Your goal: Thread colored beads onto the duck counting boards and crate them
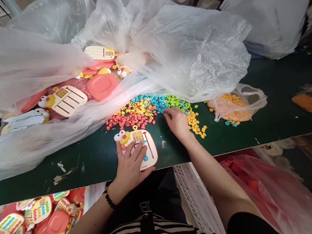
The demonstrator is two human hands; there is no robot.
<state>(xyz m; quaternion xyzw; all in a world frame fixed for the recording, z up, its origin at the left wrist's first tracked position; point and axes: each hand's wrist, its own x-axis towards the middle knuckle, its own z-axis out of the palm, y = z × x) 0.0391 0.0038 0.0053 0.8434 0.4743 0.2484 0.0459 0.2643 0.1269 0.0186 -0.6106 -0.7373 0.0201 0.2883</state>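
My left hand [132,160] lies over a cream toy panel [150,146] with a red edge and a yellow duck head with big white eyes. Its fingers stretch across the panel's face and the thumb is by the lower edge, holding it on the table. A few small blue pieces sit on the panel, partly under the fingers. My right hand [178,124] reaches into the heap of small blue pieces [157,102], fingertips drawn together; what is between them is hidden. Around it lie red pieces [130,120], yellow pieces [197,124] and green pieces [176,102].
Behind the heaps, a large clear plastic bag [194,49] spreads over the dark green table [94,154], with more duck panels [68,100] inside. To the right is a small bag of yellow pieces [234,105]. Filled panels [41,209] lie below at left; a red bag [275,190] is below right.
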